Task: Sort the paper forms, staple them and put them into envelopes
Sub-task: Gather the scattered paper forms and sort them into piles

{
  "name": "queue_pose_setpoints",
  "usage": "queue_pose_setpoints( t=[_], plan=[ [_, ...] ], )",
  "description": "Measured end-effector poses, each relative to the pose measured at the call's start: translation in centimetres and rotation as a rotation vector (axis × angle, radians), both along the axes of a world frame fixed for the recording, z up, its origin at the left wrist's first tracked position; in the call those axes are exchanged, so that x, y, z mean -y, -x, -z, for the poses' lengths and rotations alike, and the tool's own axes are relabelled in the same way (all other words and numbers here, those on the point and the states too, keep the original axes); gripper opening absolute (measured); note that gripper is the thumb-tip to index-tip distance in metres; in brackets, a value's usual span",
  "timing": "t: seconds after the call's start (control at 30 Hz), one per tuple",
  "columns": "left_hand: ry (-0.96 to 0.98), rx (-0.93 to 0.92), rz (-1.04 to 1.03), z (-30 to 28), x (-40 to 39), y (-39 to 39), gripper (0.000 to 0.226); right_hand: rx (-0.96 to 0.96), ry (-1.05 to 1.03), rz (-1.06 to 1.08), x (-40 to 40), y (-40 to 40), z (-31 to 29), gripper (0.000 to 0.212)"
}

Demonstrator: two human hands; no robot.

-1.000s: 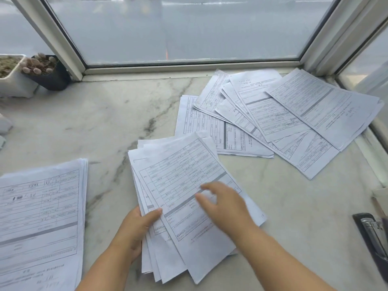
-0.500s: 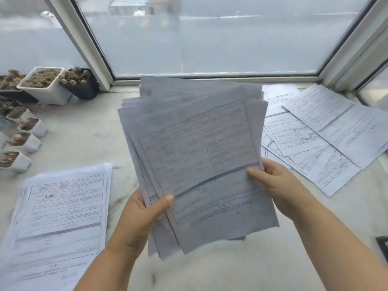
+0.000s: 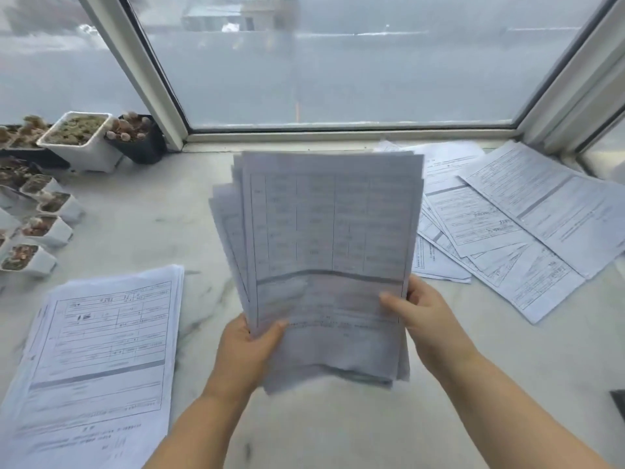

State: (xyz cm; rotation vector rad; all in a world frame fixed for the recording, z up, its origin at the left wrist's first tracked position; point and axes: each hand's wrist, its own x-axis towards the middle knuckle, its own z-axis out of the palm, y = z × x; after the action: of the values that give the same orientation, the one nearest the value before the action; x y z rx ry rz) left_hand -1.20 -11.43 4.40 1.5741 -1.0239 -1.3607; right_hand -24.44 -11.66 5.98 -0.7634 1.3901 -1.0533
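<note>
At the far left, small white square plastic pots of succulents (image 3: 45, 228) are sitting in a row on the pale marble bench (image 3: 162, 211), with a larger white pot (image 3: 81, 140) and a black pot (image 3: 137, 138) standing by the white window frame (image 3: 155, 79). In front of them, near the left edge, a neat stack of white printed paper forms (image 3: 98, 363) is lying flat on the bench. In the middle, a person is holding a loose bundle of white printed forms (image 3: 328, 231) upright above the bench, its sheets fanning slightly out of line at the left side. The left hand (image 3: 247, 357) is gripping the bundle's lower left corner, thumb lying across the front sheet and fingers hidden behind. The right hand (image 3: 422, 319) is gripping the lower right edge, thumb pressing on the front and fingers curling behind the sheets. To the right, a scattered spread of overlapping white printed forms (image 3: 514, 225) is lying flat on the bench, reaching toward the window corner. At the right edge, part of a dark object (image 3: 619, 402) is showing; what it is cannot be told.
</note>
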Motion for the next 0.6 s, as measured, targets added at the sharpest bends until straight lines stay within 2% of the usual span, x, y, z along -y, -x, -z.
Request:
queue_pose_setpoints(
  t=[0.13, 0.27, 0.37, 0.47, 0.57, 0.6],
  plan=[
    [0.219, 0.026, -0.06, -4.7, 2.3, 0.5, 0.021, -0.008, 0.277, -0.061, 1.5, -0.4, -4.8, 0.033],
    [0.304, 0.077, -0.127, -5.8, 3.0, 0.2, 0.02, -0.03, 0.387, -0.019, 1.7, -0.8, -5.8, 0.032],
    [0.271, 0.119, -0.135, -5.2, 3.1, -0.1, 0.013, -0.019, 0.366, -0.053, 1.6, -0.6, -4.5, 0.041],
    [0.252, 0.075, -0.09, -4.2, 3.4, -0.2, 0.018, -0.013, 0.291, -0.047, 1.8, -0.5, -2.8, 0.039],
    [0.201, 0.095, -0.057, -3.1, 3.6, 0.2, 0.017, -0.109, 0.201, -0.057, 2.0, -0.7, -1.0, 0.035],
    [0.176, 0.11, -0.046, -2.7, 3.7, 0.2, 0.026, -0.151, 0.165, -0.056, 2.1, -0.8, -0.5, 0.03]
  ],
)
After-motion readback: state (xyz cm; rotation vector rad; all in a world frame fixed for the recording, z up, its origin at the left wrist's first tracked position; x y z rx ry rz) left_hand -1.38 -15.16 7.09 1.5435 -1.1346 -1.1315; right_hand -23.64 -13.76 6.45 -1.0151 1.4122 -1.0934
